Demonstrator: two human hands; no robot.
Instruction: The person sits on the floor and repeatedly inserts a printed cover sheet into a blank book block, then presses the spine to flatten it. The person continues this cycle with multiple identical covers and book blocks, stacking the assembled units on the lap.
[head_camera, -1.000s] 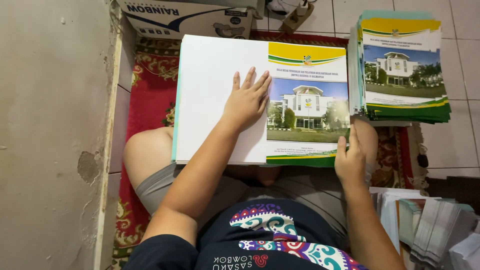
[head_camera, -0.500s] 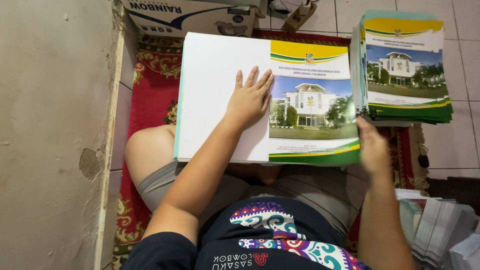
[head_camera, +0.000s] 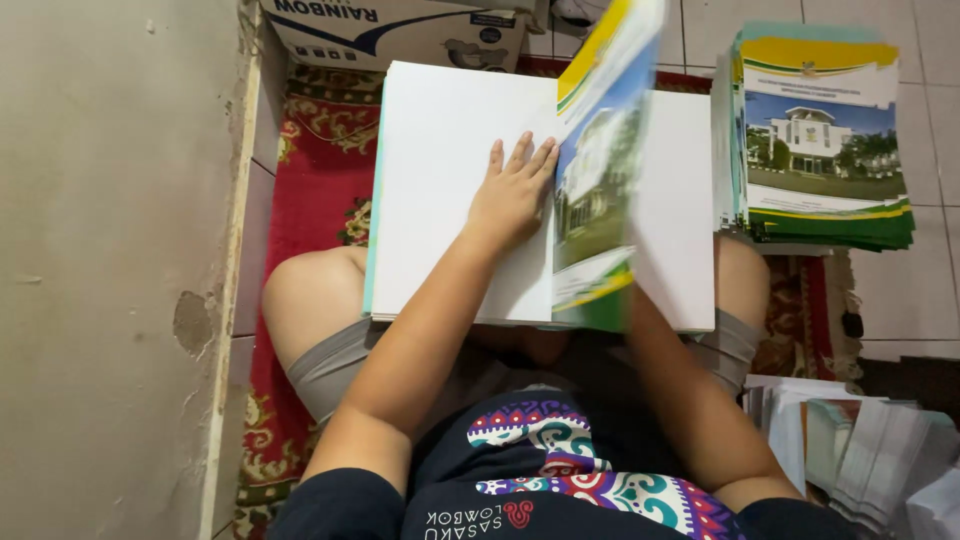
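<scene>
A pile of large white sheets (head_camera: 435, 170) rests on my crossed legs. My left hand (head_camera: 512, 195) lies flat on the top sheet near its middle, fingers together and pointing away. The top sheet's right half, a printed cover (head_camera: 600, 170) with a building photo and yellow and green bands, stands lifted and curls over toward the left. My right forearm (head_camera: 690, 400) runs up under that raised flap. The right hand itself is hidden behind the flap it lifts.
A thick stack of the same printed covers (head_camera: 820, 140) lies on the tiled floor at right. A cardboard box (head_camera: 400, 25) stands ahead. A bare wall (head_camera: 110, 250) closes the left side. A red patterned rug (head_camera: 315, 190) lies under me, with loose papers (head_camera: 860, 450) at lower right.
My right hand moved from the sheet's lower right corner and raised the printed right half up and over toward the left. The left hand stayed flat on the sheet.
</scene>
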